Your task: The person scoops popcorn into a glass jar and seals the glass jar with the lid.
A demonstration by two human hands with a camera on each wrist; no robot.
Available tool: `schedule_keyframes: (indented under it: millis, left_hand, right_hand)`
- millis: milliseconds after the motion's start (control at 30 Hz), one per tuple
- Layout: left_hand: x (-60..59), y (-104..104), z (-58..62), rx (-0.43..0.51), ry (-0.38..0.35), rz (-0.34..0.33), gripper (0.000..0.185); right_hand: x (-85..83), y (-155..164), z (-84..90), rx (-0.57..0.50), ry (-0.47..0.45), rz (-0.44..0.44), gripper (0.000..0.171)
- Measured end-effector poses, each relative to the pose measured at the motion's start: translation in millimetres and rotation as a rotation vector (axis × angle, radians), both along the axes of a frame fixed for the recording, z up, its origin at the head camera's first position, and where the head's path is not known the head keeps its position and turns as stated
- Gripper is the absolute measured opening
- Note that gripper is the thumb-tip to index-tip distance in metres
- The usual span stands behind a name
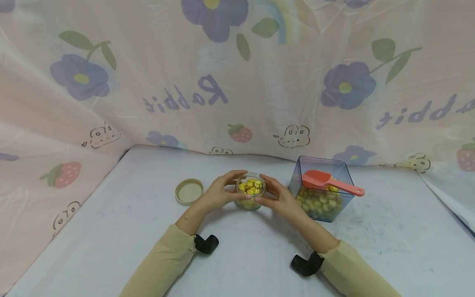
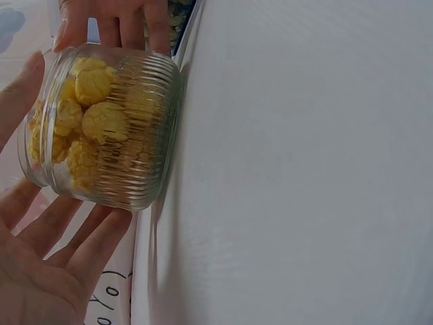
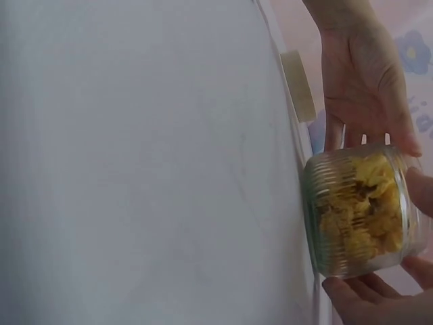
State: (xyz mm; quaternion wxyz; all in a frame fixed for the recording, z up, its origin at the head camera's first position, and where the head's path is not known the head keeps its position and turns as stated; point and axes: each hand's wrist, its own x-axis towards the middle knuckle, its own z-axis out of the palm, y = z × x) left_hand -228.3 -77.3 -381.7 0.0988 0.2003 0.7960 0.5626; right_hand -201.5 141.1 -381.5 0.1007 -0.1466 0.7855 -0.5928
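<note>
A ribbed glass jar [image 1: 250, 190] holding yellow popcorn stands upright and uncovered on the white table. My left hand [image 1: 219, 192] holds its left side, thumb at the front near the rim and fingers behind. From the other side my right hand [image 1: 282, 200] grips it the same way, the two thumbs almost meeting. In the left wrist view, popcorn [image 2: 106, 122] shows through the jar's wall, and the left fingers [image 2: 98, 247] touch the glass. The right wrist view shows the jar [image 3: 358, 213] between both hands, its base on the table.
Left of the jar lies a round lid [image 1: 189, 192] with a gold rim. A clear bluish bin [image 1: 295, 181] of popcorn stands close to my right hand, a coral scoop [image 1: 323, 180] resting across its top. A printed curtain [image 1: 259, 82] hangs along the table's back and left.
</note>
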Motion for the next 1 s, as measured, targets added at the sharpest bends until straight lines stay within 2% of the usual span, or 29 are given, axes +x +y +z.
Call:
schedule_keyframes:
  millis: [467,767,1000]
  left_hand:
    - [0.2,-1,-1.6,0.01,-0.017,0.003,0.068]
    - [0.8,-1,-1.2,0.006,-0.018,0.003,0.068]
    - [2.1,-1,-1.9,0.025,-0.045,-0.006,0.069]
  right_hand:
    - [-11.3,-1,-3.0,-0.067,-0.109,0.048,0.073]
    - [-17.7,-3,-7.8,-0.205,-0.185,0.104,0.077]
    - [-18.9,-4,-9.1,-0.231,-0.206,0.113,0.078]
